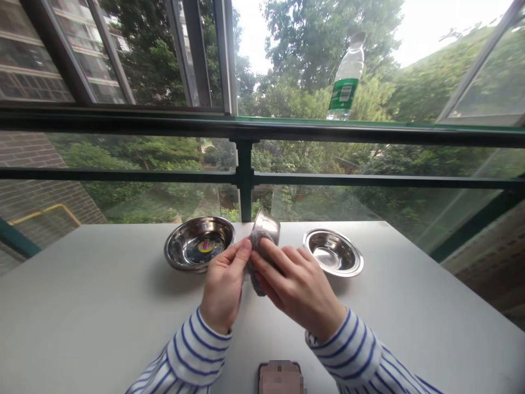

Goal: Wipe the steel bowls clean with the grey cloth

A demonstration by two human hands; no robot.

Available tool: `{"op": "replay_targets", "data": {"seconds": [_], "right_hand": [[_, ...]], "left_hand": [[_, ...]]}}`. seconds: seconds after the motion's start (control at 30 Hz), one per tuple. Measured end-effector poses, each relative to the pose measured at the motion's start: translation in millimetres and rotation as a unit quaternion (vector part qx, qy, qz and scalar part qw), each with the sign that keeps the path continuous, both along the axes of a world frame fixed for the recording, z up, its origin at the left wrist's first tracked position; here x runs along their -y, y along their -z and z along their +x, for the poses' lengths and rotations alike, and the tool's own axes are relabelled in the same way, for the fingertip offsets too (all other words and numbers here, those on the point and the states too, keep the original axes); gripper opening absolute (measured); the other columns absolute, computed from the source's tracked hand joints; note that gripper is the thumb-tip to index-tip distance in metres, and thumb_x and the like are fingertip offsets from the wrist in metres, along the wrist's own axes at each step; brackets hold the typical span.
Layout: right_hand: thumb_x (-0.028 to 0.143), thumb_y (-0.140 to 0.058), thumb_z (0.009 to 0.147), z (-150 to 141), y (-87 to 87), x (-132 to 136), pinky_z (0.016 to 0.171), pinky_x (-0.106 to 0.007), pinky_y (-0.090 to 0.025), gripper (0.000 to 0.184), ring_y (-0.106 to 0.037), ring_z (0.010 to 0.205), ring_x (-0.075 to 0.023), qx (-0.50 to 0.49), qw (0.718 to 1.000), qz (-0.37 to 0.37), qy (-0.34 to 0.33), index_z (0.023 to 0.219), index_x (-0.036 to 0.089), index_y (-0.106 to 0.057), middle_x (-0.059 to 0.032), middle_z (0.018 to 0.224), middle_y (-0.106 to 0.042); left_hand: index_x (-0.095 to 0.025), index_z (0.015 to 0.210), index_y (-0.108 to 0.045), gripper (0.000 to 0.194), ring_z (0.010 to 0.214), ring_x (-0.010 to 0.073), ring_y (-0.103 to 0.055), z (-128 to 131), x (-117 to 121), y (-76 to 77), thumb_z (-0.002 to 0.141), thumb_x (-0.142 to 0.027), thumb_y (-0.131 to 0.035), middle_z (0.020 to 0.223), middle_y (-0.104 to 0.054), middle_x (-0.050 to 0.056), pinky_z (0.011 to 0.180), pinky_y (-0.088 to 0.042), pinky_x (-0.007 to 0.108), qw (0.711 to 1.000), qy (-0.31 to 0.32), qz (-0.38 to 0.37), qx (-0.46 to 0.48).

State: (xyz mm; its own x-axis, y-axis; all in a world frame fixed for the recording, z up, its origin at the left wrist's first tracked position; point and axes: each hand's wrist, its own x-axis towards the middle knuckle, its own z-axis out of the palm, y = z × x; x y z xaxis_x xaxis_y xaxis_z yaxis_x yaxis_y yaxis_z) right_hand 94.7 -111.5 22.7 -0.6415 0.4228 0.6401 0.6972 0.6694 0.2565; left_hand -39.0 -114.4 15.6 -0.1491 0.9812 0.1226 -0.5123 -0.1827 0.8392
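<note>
Between my hands, a small shiny metal cup (268, 223) is held tilted above the white table. My left hand (225, 282) is closed, thumb and fingers pinching at the cup's near left side. A grey cloth (257, 284) is bunched against the cup, and my right hand (297, 276) presses it there with its fingers. Part of the cup and most of the cloth are hidden by my fingers. To the left lies a wide steel bowl (180, 249) with a round yellow and red sticker (206, 245) inside. A smaller steel bowl (353, 262) with a broad rim stands to the right.
The white table (102, 306) ends at a glass barrier with a dark green railing (135, 123). A plastic bottle (344, 90) with a green label stands on the railing ledge. At the near table edge, a dark-edged, partly pixelated object (280, 377) lies between my forearms.
</note>
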Motion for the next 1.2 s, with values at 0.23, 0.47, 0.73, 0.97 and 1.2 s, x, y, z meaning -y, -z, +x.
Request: {"op": "replay_targets", "data": {"seconds": [0.23,0.47,0.73,0.97,1.2], "right_hand": [[0.031,-0.041,0.09,14.2,-10.6,-9.2,0.072,-0.034,-0.041,0.037,-0.051,0.087,-0.0208,-0.066,0.996,-0.043,0.049,0.121,0.015,-0.053,-0.0092,0.123,-0.054],[0.026,-0.044,0.089,1.0,-3.7,0.7,0.068,-0.034,-0.039,0.035,-0.05,0.083,-0.0193,-0.004,1.0,-0.004,-0.01,0.123,0.018,-0.051,-0.0059,0.127,-0.051],[0.03,-0.044,0.088,9.9,-11.1,-6.3,0.071,-0.034,-0.041,0.036,-0.051,0.087,-0.0211,-0.069,0.997,-0.033,0.029,0.12,0.016,-0.054,-0.01,0.122,-0.054],[0.024,-0.047,0.087,-5.8,3.6,0.1,0.062,-0.033,-0.038,0.033,-0.051,0.08,-0.0179,-0.001,0.999,0.025,-0.026,0.119,0.02,-0.054,-0.0072,0.126,-0.052],[0.03,-0.044,0.088,4.6,0.5,-9.3,0.071,-0.034,-0.041,0.037,-0.051,0.09,-0.0215,-0.081,0.996,-0.031,0.024,0.121,0.016,-0.052,-0.0112,0.124,-0.053]], "left_hand": [[-0.018,0.101,-0.068,0.025,0.091,0.0184,-0.062,12.5,9.6,0.6,0.078,-0.026,-0.06,0.096,-0.07,0.005,0.084,-0.046,0.03,0.999,0.041,0.003,-0.02],[-0.017,0.092,-0.071,0.02,0.09,0.019,-0.063,5.8,4.9,-7.4,0.075,-0.025,-0.063,0.09,-0.072,0.006,0.083,-0.047,0.03,0.999,0.002,-0.013,0.041],[-0.018,0.094,-0.07,0.021,0.089,0.0174,-0.063,13.9,8.9,-6.3,0.076,-0.026,-0.062,0.093,-0.071,0.005,0.083,-0.046,0.029,0.998,0.042,-0.019,0.03],[-0.015,0.075,-0.071,0.011,0.076,0.0155,-0.065,-0.4,3.9,-15.1,0.067,-0.022,-0.07,0.07,-0.071,0.003,0.071,-0.049,0.024,0.995,-0.042,-0.037,0.084],[-0.014,0.077,-0.071,0.013,0.072,0.0167,-0.066,4.4,4.4,-16.9,0.067,-0.023,-0.07,0.065,-0.069,0.002,0.07,-0.051,0.027,0.994,-0.034,-0.057,0.085]]}}
